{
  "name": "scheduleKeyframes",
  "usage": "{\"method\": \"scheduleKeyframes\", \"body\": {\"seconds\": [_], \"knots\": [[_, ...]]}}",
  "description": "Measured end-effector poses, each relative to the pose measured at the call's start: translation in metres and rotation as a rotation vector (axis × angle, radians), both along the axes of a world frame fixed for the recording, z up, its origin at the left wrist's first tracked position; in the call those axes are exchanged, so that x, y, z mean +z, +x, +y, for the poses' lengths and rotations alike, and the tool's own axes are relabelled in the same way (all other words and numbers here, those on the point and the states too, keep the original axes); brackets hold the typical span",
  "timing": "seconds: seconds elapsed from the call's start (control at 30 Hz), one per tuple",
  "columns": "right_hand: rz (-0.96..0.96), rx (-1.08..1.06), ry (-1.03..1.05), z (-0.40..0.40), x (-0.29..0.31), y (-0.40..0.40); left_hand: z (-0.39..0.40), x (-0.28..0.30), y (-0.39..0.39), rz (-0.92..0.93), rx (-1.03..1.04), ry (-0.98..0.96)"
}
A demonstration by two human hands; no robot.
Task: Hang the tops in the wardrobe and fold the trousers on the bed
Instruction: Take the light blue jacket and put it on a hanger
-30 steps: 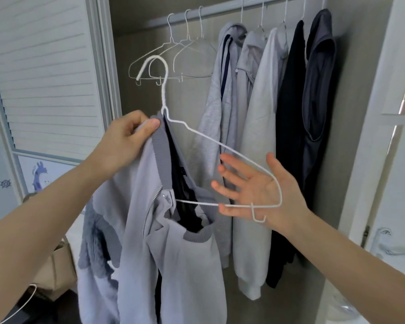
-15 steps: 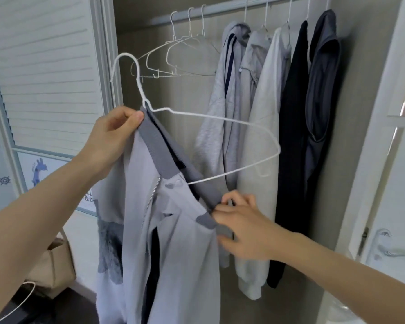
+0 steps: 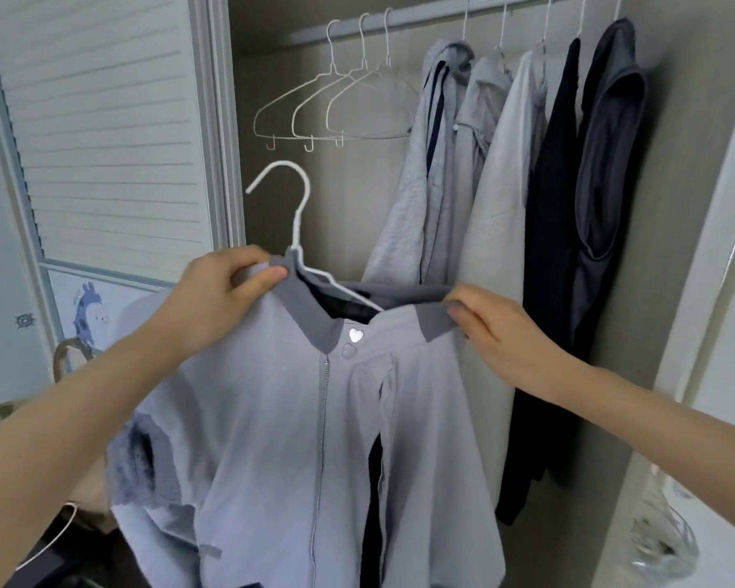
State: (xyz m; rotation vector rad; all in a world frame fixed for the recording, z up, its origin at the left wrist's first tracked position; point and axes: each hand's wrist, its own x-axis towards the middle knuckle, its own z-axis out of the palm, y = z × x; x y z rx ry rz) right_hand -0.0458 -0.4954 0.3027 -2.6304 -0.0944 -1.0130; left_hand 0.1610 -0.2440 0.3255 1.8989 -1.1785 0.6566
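The lilac zip-up top [image 3: 298, 426] sits in the lower middle of my one head view, held up in front of the open wardrobe and draped over a white wire hanger [image 3: 298, 231] whose hook pokes up free above the collar, not yet on anything. By my reading the top is threaded onto the hanger and hooking it up is what remains for this piece. Along the top of the frame the rail [image 3: 442, 12] already carries five hung tops [image 3: 527, 184] at upper right, grey through black, and three bare hangers [image 3: 336, 104] just left of them, so there is room beside those. I see no trousers and no bed here, so I cannot say how that half stands. My left hand [image 3: 213, 303] comes in from the lower left, thumb and fingers pinching the grey collar close under the hanger's neck. My right hand [image 3: 497, 328] reaches in from the lower right and grips the other collar end, fingers curled over the fabric, with the two hands spreading the neckline level between them.
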Motion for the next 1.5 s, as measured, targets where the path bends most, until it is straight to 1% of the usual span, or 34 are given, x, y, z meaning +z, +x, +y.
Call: {"method": "scheduleKeyframes", "body": {"seconds": [0.07, 0.2, 0.27, 0.33, 0.4, 0.43, 0.5, 0.6, 0.63, 0.67, 0.7, 0.73, 0.77, 0.9, 0.93, 1.0, 1.03, 1.13, 1.2, 1.3, 1.37, 1.43, 1.5], "knots": [[-0.033, -0.001, 0.127, 0.016, 0.008, 0.016, -0.017, 0.003, -0.017, -0.021, -0.079, -0.002], [-0.094, 0.002, 0.263, 0.033, 0.022, 0.036, -0.038, 0.002, -0.033, -0.073, -0.186, 0.011], [-0.169, 0.005, 0.34, 0.03, 0.03, 0.035, -0.032, 0.004, -0.024, -0.088, -0.157, 0.025], [-0.23, 0.002, 0.386, 0.02, 0.038, 0.029, -0.019, 0.008, -0.008, -0.066, -0.059, 0.037], [-0.241, 0.039, 0.376, 0.009, 0.045, 0.019, -0.008, 0.012, 0.008, 0.005, 0.024, 0.005], [-0.237, 0.069, 0.335, 0.004, 0.048, 0.015, -0.005, 0.013, 0.012, 0.042, 0.044, -0.035], [-0.2, 0.11, 0.262, 0.0, 0.056, 0.005, -0.004, 0.011, 0.018, 0.095, 0.054, -0.126], [-0.121, 0.026, 0.233, -0.005, 0.064, -0.002, -0.006, 0.011, 0.021, 0.116, 0.056, -0.224], [-0.037, -0.042, 0.237, -0.005, 0.063, -0.004, -0.005, 0.011, 0.023, 0.118, 0.058, -0.244], [0.07, -0.074, 0.262, -0.004, 0.062, -0.005, -0.005, 0.011, 0.026, 0.12, 0.061, -0.26], [0.132, -0.087, 0.295, -0.009, 0.059, -0.007, -0.005, 0.012, 0.03, 0.123, 0.066, -0.265], [0.192, -0.09, 0.327, -0.012, 0.056, -0.009, -0.005, 0.013, 0.033, 0.136, 0.073, -0.254], [0.194, -0.054, 0.395, -0.01, 0.055, -0.011, -0.005, 0.015, 0.038, 0.16, 0.073, -0.238], [0.136, 0.011, 0.753, -0.005, 0.073, -0.014, -0.011, 0.027, 0.049, 0.29, 0.013, -0.142], [0.111, 0.017, 0.807, -0.002, 0.08, -0.012, -0.015, 0.031, 0.051, 0.28, 0.038, -0.081], [0.027, 0.008, 0.895, 0.006, 0.09, -0.005, -0.025, 0.039, 0.05, 0.212, 0.153, 0.068], [-0.006, 0.0, 0.953, 0.013, 0.095, -0.003, -0.03, 0.042, 0.047, 0.207, 0.155, 0.112], [-0.1, 0.027, 1.185, 0.029, 0.111, 0.01, -0.045, 0.046, 0.027, 0.321, -0.061, 0.102], [-0.141, 0.037, 1.259, 0.04, 0.124, 0.02, -0.051, 0.048, 0.011, 0.344, -0.173, 0.033], [-0.187, 0.001, 1.215, 0.059, 0.141, 0.051, -0.051, 0.051, -0.018, 0.357, -0.388, -0.063], [-0.197, -0.055, 1.15, 0.072, 0.146, 0.079, -0.046, 0.051, -0.033, 0.367, -0.515, -0.089], [-0.196, -0.117, 1.091, 0.088, 0.146, 0.109, -0.041, 0.047, -0.038, 0.409, -0.587, -0.097], [-0.193, -0.12, 1.092, 0.108, 0.148, 0.135, -0.039, 0.039, -0.035, 0.461, -0.624, -0.082]]}}
